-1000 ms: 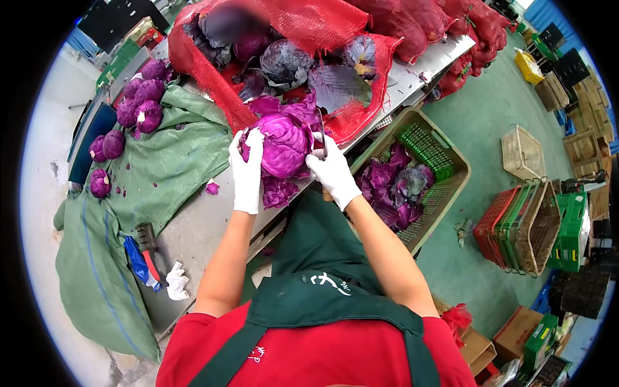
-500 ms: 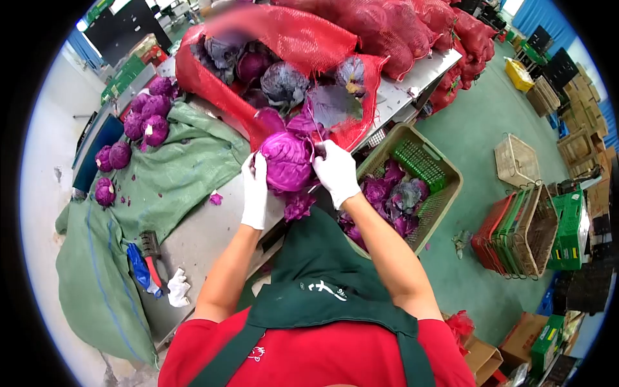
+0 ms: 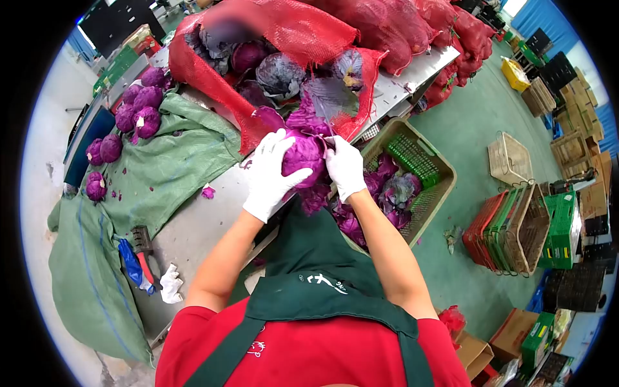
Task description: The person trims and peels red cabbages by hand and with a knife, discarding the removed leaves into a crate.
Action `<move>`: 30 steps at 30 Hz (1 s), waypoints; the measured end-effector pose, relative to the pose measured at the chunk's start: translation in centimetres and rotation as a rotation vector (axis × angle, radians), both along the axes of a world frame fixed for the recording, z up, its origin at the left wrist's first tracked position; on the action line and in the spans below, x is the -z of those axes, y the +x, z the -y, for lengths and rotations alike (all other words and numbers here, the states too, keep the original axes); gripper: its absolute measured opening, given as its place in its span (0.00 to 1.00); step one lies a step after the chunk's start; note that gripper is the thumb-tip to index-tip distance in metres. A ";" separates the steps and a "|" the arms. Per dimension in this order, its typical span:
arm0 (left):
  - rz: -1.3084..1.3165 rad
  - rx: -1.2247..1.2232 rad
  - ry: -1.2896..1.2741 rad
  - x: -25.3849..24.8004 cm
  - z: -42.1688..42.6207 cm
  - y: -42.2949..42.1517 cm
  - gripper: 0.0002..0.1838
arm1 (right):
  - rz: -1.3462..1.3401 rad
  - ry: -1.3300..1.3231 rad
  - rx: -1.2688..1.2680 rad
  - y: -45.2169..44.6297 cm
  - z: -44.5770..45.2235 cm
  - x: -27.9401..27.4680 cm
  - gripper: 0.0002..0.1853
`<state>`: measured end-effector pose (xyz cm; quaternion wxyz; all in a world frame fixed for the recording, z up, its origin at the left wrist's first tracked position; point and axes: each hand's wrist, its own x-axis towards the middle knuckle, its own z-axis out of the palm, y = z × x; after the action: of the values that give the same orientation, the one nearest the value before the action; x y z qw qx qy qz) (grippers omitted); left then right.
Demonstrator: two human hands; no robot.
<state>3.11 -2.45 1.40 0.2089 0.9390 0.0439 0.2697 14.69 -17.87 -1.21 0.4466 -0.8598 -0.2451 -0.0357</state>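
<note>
A peeled red cabbage is held in front of me above the table's edge, loose purple leaves hanging around it. My left hand, in a white glove, grips its left side with thumb and fingers spread round it. On its right side, my gloved right hand is closed, fingertips at the leaf edges. A thin pale strip shows by those fingertips; I cannot make out what it is. Just beyond, an opened red mesh sack holds unpeeled cabbages. Below my right arm, a crate contains stripped purple leaves.
Several trimmed cabbages sit at the left by a green woven sheet. A black-and-red tool and a crumpled white glove lie on the metal table. Full red sacks stand behind; stacked crates are on the right.
My left hand has moved from the cabbage's left edge up over its near left side, fingers spread. The cabbage has shifted slightly right and turned. My right hand stays at its right side.
</note>
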 end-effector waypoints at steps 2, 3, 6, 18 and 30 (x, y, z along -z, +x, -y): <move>-0.038 0.013 -0.020 -1.1 -0.8 0.3 0.42 | 0.114 -0.005 0.003 -0.7 -0.6 -0.4 0.11; -0.039 0.012 -0.018 -1.5 -0.8 0.6 0.42 | 0.153 -0.039 0.008 -1.4 -0.8 -0.4 0.10; -0.082 -0.064 0.002 -1.4 -0.8 0.6 0.42 | 0.188 -0.009 0.002 -3.1 -0.7 -1.0 0.08; -0.164 0.128 -0.315 -2.6 -4.0 -3.8 0.50 | -0.268 -0.087 0.219 3.2 14.2 11.6 0.16; -0.150 0.033 -0.373 -1.3 -4.2 -3.5 0.42 | -0.273 0.359 -0.420 -2.3 -0.5 -3.2 0.28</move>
<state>-0.36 1.80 2.73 0.3799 0.9021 0.0930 0.1825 12.36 -17.32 1.96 0.6177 -0.6945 -0.3450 0.1308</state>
